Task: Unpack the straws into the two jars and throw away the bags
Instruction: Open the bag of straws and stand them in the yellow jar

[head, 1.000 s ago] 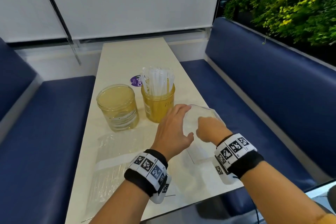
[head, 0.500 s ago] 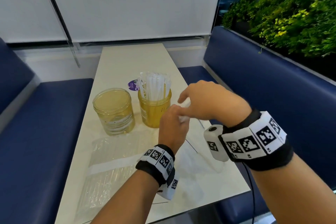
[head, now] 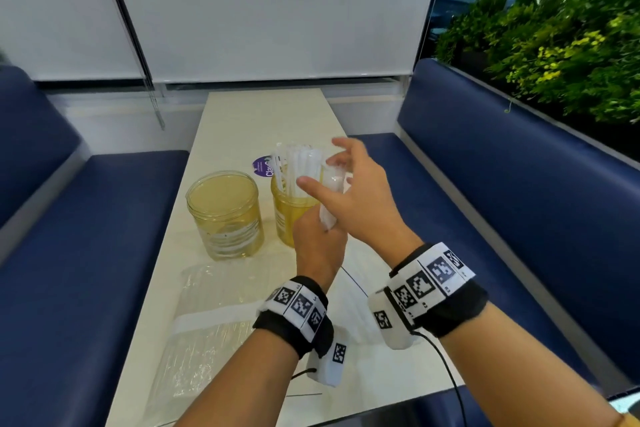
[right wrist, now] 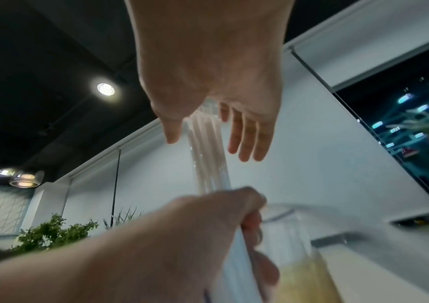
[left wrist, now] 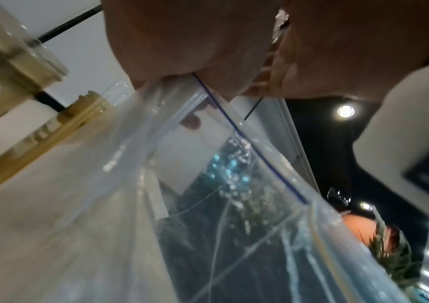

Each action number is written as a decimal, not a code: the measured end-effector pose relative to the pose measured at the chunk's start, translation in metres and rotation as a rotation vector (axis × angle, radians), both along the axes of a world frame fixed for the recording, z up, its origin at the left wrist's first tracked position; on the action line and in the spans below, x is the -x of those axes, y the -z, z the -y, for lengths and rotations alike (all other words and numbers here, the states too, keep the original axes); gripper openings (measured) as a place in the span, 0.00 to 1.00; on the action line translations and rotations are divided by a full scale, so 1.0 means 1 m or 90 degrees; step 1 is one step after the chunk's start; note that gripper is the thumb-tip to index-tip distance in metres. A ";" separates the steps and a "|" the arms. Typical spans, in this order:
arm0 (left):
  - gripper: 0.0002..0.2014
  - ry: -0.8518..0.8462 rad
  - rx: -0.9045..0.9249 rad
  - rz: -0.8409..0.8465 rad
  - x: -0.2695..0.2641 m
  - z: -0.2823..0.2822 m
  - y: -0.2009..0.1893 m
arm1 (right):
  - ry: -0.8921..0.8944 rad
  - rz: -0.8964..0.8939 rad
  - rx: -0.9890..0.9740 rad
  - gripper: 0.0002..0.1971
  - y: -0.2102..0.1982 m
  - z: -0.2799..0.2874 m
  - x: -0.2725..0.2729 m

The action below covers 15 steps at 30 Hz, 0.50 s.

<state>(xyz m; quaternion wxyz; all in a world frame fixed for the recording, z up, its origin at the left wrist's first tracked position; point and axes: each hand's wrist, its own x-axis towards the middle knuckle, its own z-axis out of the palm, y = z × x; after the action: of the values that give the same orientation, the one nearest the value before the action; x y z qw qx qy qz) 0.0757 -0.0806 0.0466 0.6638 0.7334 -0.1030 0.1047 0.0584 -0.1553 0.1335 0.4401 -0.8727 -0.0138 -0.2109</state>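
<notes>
A clear empty zip bag (head: 330,204) is bunched into a rope and stands upright in front of the jars. My left hand (head: 320,239) grips its lower part in a fist; in the left wrist view the rest of the bag (left wrist: 208,184) hangs below the fingers (left wrist: 182,51). My right hand (head: 323,170) is above, fingers straight and spread, palm against the bag's top (right wrist: 208,143). The right yellow jar (head: 294,215) holds white straws (head: 298,166). The left yellow jar (head: 225,215) is empty. A second bag (head: 207,322) full of straws lies flat on the table (head: 259,121).
A purple round sticker (head: 261,166) is on the table behind the jars. Blue benches (head: 104,236) run along both sides of the narrow table. Green plants (head: 554,45) stand behind the right bench. White blinds (head: 259,10) cover the far wall.
The empty bag has been lifted off the table and gathered into a rope. My left hand has closed round it. My right hand has risen and opened its fingers.
</notes>
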 end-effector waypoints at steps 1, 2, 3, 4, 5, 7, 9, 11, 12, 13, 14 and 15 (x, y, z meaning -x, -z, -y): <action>0.12 -0.012 0.011 -0.002 -0.002 -0.001 -0.001 | -0.003 -0.040 0.004 0.30 0.007 -0.003 -0.003; 0.11 -0.018 0.032 -0.010 -0.004 -0.001 -0.003 | -0.015 -0.077 0.015 0.21 0.014 -0.008 -0.005; 0.09 -0.021 0.024 -0.014 -0.006 -0.002 -0.003 | -0.027 -0.099 0.022 0.15 0.020 -0.012 -0.008; 0.07 -0.028 -0.010 -0.009 -0.006 -0.004 -0.005 | -0.042 -0.102 0.022 0.14 0.025 -0.016 -0.010; 0.05 -0.039 -0.044 -0.004 -0.004 -0.005 -0.008 | -0.056 -0.102 0.028 0.15 0.026 -0.020 -0.012; 0.06 -0.017 -0.032 -0.012 -0.001 -0.010 -0.006 | -0.100 -0.104 0.026 0.17 0.015 -0.027 -0.015; 0.12 0.032 0.002 -0.058 0.006 -0.015 -0.001 | -0.144 -0.097 0.000 0.19 -0.007 -0.031 -0.018; 0.09 0.061 0.025 -0.085 0.008 -0.021 0.011 | -0.169 -0.065 -0.035 0.20 -0.036 -0.034 -0.025; 0.10 0.068 0.023 -0.092 0.007 -0.025 0.017 | -0.180 -0.041 -0.053 0.20 -0.051 -0.034 -0.030; 0.13 0.073 0.011 -0.098 0.008 -0.028 0.022 | -0.188 -0.013 -0.076 0.19 -0.065 -0.033 -0.036; 0.14 0.072 -0.007 -0.094 0.008 -0.031 0.026 | -0.189 0.022 -0.099 0.18 -0.080 -0.033 -0.042; 0.13 0.073 -0.024 -0.076 0.009 -0.035 0.030 | -0.183 0.060 -0.114 0.18 -0.092 -0.031 -0.050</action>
<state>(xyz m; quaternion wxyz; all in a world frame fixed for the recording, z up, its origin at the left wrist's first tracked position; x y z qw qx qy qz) 0.0668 -0.0456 0.0163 0.6596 0.7437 -0.1072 0.0202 0.1086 -0.1245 0.2258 0.5404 -0.8083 -0.1403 -0.1869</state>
